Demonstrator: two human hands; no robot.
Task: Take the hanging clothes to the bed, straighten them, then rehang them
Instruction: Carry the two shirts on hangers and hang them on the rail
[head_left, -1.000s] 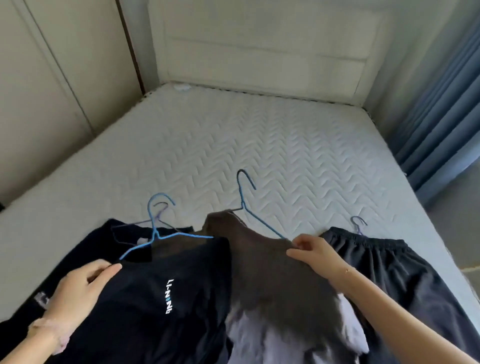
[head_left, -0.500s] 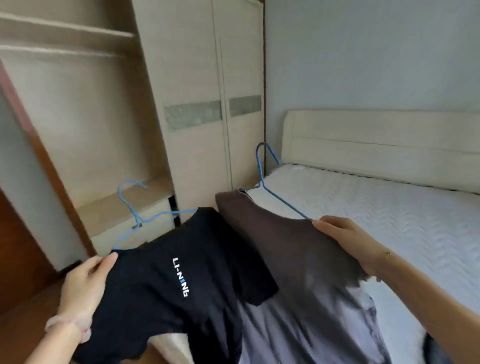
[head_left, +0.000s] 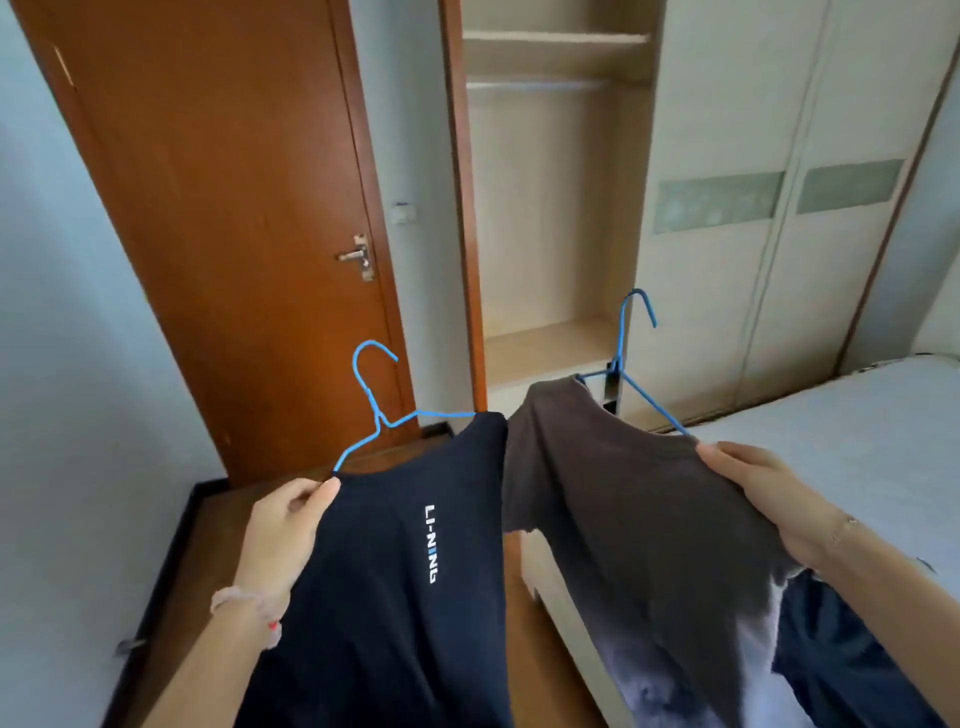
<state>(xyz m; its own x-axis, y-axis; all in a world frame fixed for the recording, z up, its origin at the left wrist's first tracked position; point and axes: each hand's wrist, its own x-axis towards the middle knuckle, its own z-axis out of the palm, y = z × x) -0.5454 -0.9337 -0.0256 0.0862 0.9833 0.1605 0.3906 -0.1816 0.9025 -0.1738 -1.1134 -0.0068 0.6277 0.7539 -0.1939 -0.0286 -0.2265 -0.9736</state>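
Both shirts are lifting clear of the bed (head_left: 857, 441), where they were lying a second ago, and the view is swinging round to the open wardrobe (head_left: 545, 234); the left hand (head_left: 291, 519) is pinching the navy T-shirt (head_left: 395, 597) at its shoulder, just below its blue hanger (head_left: 374, 410); the right hand (head_left: 753, 488) is gripping the shoulder of the brown shirt (head_left: 623, 519), with the second blue hanger (head_left: 631, 364) rising ahead of it; the bed is lying to the right of that hand; rehanging appears to be starting; the rail (head_left: 535, 83) is sitting high above and between the hands, so the next move is likely calling for raising each hook over it, keeping the hangers from tipping
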